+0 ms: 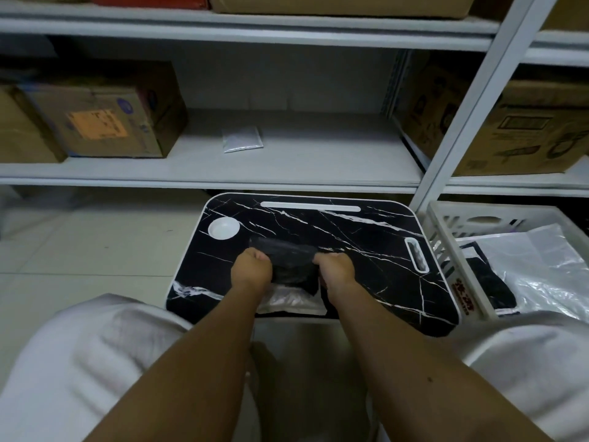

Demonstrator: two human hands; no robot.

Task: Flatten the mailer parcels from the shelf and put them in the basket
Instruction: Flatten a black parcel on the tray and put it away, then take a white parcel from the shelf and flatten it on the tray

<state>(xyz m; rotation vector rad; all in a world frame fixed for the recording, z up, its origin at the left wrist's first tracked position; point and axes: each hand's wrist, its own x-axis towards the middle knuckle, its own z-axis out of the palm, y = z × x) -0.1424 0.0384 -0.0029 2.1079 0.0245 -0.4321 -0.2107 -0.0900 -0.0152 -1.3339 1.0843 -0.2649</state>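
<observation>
Hands at frame centre — left hand [251,271] and right hand [338,269] — both grip a black mailer [288,260] on the marble-patterned tray [366,244]; basket [446,237] at right; another mailer [243,139] on the shelf [287,169] above.

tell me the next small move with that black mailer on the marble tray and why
Probably press and smooth it flat. Both hands, left and right, grip the crumpled black plastic mailer on the black marble-pattern lap tray, and it still looks bunched; the white slatted plastic basket waits on the right.
</observation>
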